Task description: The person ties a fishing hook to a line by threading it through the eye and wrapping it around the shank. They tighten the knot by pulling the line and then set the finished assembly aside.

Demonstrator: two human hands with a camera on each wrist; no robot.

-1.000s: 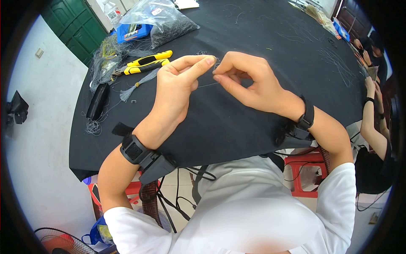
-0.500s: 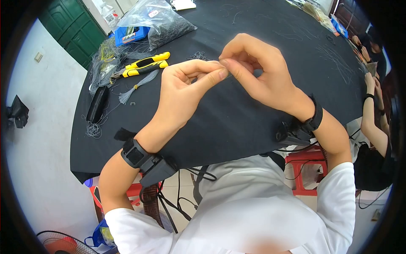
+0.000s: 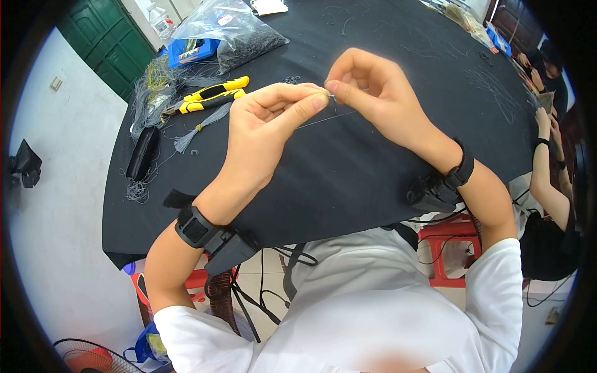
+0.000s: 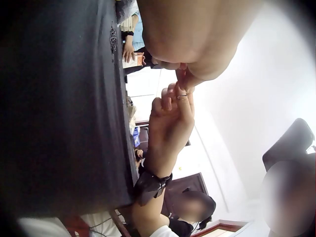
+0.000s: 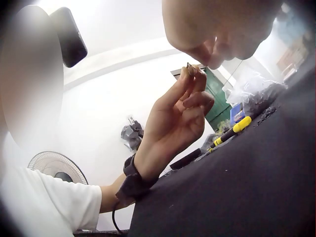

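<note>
Black cloth covers the round table [image 3: 348, 180], and just above its middle a thin wire [image 3: 323, 119] is stretched between two hands. The left hand [image 3: 264, 124] pinches the wire between thumb and forefinger, with the other fingers curled under. The right hand [image 3: 373, 93] pinches it in the same way, and the fingertips of both hands almost touch. In the right wrist view the left hand [image 5: 177, 118] is lifted clear of the table, with a small metal piece at its fingertips; what the piece is cannot be told. The left wrist view shows the right hand [image 4: 170, 123] with its fingers gathered at one point. Further left on the table lie a yellow and black cutter [image 3: 211, 94], a grey tassel [image 3: 196, 129] and a black case [image 3: 142, 152]. Behind them are a tangle of wires [image 3: 155, 87], a blue box [image 3: 193, 50] and a clear plastic bag [image 3: 239, 28] with dark content
</note>
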